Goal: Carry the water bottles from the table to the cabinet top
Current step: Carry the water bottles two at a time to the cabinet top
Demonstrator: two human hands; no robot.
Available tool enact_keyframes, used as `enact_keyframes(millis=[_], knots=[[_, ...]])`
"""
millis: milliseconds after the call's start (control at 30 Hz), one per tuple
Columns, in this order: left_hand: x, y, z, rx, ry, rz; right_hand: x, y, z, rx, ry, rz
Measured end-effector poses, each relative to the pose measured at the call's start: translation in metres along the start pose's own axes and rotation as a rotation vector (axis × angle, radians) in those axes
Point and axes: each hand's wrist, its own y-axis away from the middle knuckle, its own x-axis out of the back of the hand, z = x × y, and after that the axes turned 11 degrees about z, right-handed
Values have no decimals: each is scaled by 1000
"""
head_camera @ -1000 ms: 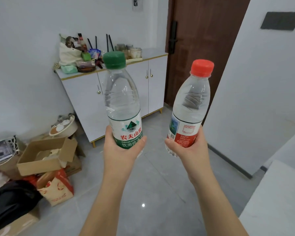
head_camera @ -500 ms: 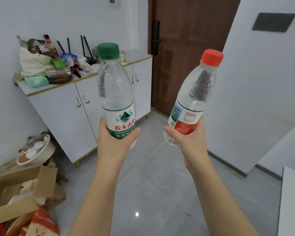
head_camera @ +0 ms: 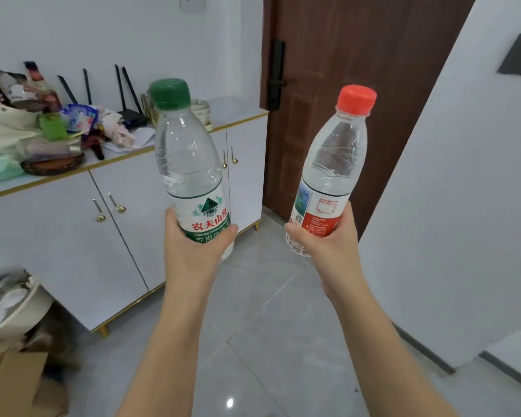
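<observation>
Our left hand gripped the green-capped bottle; our right hand gripped the red-capped bottle, both near the cabinet.

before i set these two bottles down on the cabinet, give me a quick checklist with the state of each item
1. Left hand grip on the green-capped bottle: wrapped around the lower label, ok.
2. Right hand grip on the red-capped bottle: closed near the base, ok.
3. Both caps on: ok.
4. Bottles upright: green nearly upright, ok; red tilted right, not ok for setting down.
5. Free spot on the cabinet top: bare at the right end by the door, ok; left part cluttered.
6. Close enough to reach the top: cannot tell.
</observation>
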Motion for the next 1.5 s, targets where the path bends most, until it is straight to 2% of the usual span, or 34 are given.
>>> enact_keyframes(millis=[133, 367, 600, 900, 1133, 1333, 1500], knots=[[-57, -43, -1, -15, 14, 41, -15, -79, 6, 44, 30, -23], [-134, -107, -28, 14, -8, 20, -37, -170, 37, -2, 71, -84], [-204, -197, -56, -9, -29, -36, -78, -268, 76, -3, 102, -46], [-307, -365, -73, -38, 6, -128, -173, -420, 111, 1, 121, 20], [-361, -448, -102, -28, -77, -192, -214, -502, 144, -36, 170, 49], [-415, -509, -123, -26, -118, -146, -248, -584, 171, -53, 165, 12], [-467, -557, -136, -57, -134, -83, -272, -660, 199, -61, 93, -91]])
